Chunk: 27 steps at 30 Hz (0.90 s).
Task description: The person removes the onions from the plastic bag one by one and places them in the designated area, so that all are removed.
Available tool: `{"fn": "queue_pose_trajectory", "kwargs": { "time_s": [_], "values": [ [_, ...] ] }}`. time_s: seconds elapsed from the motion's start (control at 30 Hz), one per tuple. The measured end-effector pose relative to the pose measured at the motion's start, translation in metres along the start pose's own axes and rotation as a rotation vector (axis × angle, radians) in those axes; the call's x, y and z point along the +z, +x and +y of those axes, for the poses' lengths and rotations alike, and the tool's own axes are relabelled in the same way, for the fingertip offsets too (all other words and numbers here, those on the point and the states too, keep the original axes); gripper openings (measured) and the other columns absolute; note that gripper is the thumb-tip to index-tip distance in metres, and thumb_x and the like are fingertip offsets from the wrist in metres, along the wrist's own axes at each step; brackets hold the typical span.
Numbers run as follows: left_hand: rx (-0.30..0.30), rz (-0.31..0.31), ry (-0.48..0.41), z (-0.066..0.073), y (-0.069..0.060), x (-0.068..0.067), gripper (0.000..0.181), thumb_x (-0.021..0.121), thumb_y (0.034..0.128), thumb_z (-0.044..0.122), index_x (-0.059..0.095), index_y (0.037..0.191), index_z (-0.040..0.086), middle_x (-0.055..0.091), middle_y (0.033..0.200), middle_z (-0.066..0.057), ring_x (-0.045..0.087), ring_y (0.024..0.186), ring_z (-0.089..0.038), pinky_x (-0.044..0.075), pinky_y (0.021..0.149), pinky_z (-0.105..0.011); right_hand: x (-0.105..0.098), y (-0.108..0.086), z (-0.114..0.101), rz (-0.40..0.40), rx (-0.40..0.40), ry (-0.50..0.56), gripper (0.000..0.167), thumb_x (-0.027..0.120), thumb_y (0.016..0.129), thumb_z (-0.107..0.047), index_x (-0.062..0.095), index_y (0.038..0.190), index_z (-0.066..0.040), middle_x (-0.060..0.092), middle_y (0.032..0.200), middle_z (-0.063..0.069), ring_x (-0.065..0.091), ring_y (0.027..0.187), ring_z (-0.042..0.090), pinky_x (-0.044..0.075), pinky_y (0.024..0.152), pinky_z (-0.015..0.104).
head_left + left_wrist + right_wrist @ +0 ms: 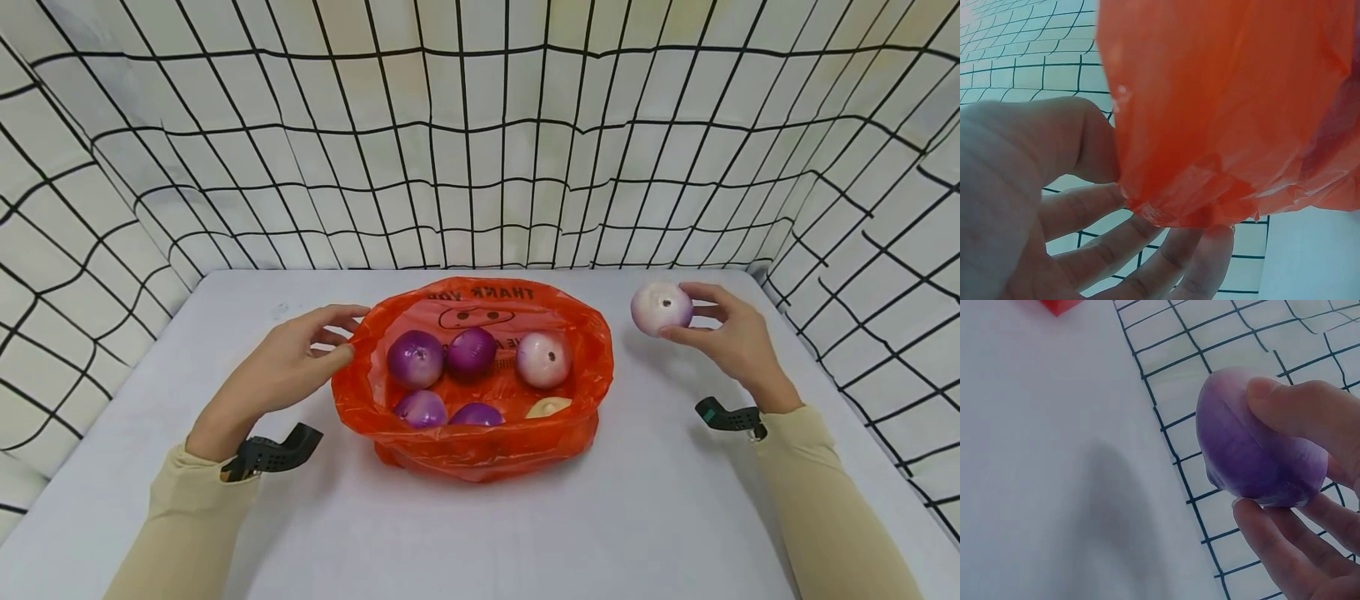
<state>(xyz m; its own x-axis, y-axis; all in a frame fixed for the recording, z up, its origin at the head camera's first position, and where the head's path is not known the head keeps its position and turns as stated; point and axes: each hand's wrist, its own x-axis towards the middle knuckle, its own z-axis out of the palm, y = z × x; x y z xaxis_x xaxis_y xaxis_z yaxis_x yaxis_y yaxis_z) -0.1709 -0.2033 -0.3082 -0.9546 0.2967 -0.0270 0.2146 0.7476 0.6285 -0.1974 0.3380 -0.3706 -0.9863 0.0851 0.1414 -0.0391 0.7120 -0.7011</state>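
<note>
Here, gridded walls [487,154] edge white table [480,542]; left grip [288,360] holds bag [483,454], right grip [731,340] onion [654,310].

Pale walls [483,158] on three sides, wavy black grid [467,131] — white tabletop [525,533] below.

Red bag [480,457] on white table [480,542]

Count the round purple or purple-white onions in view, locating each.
6: one purple-white onion in the right hand; inside the red plastic bag, back-left one, back-middle one, back-right one, front-left one, front-middle one. More may be hidden lower.
</note>
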Motion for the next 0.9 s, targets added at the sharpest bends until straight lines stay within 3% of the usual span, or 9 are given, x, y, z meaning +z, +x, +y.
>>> {"fn": "queue_pose_trajectory", "kwargs": {
  "time_s": [0.13, 0.2, 0.47, 0.9],
  "values": [
    [0.004, -0.005, -0.006, 0.000, 0.000, 0.000, 0.051, 0.052, 0.0998, 0.018, 0.050, 0.151, 0.017, 0.061, 0.142, -0.015, 0.062, 0.126, -0.035, 0.063, 0.093, -0.051, 0.002, 0.000, 0.005, -0.020, 0.008, -0.015, 0.082, 0.083, 0.084, -0.049, 0.049, 0.153, -0.021, 0.054, 0.153, 0.012, 0.057, 0.135, 0.038, 0.055, 0.099, 0.059],
    [0.006, -0.006, -0.009, 0.001, 0.000, 0.000, 0.051, 0.052, 0.0996, 0.018, 0.050, 0.151, 0.017, 0.061, 0.142, -0.015, 0.062, 0.126, -0.035, 0.063, 0.093, -0.051, 0.002, 0.000, 0.008, -0.027, 0.017, -0.018, 0.083, 0.083, 0.084, -0.050, 0.048, 0.153, -0.020, 0.054, 0.154, 0.012, 0.056, 0.135, 0.039, 0.052, 0.102, 0.064],
    [0.010, -0.007, -0.002, 0.000, 0.001, 0.000, 0.051, 0.052, 0.0998, 0.017, 0.050, 0.151, 0.018, 0.061, 0.142, -0.015, 0.063, 0.126, -0.036, 0.063, 0.094, -0.052, 0.004, 0.001, 0.016, -0.070, 0.055, -0.025, 0.085, 0.081, 0.083, -0.055, 0.047, 0.153, -0.019, 0.053, 0.155, 0.013, 0.053, 0.138, 0.040, 0.046, 0.105, 0.066],
    [0.004, -0.004, 0.003, 0.000, 0.000, 0.000, 0.051, 0.053, 0.1000, 0.018, 0.050, 0.151, 0.018, 0.061, 0.143, -0.015, 0.062, 0.127, -0.037, 0.063, 0.094, -0.053, 0.008, 0.004, 0.024, -0.110, 0.066, -0.044, 0.083, 0.081, 0.083, -0.055, 0.050, 0.151, -0.019, 0.054, 0.153, 0.014, 0.055, 0.135, 0.040, 0.049, 0.103, 0.062]
  ]
}}
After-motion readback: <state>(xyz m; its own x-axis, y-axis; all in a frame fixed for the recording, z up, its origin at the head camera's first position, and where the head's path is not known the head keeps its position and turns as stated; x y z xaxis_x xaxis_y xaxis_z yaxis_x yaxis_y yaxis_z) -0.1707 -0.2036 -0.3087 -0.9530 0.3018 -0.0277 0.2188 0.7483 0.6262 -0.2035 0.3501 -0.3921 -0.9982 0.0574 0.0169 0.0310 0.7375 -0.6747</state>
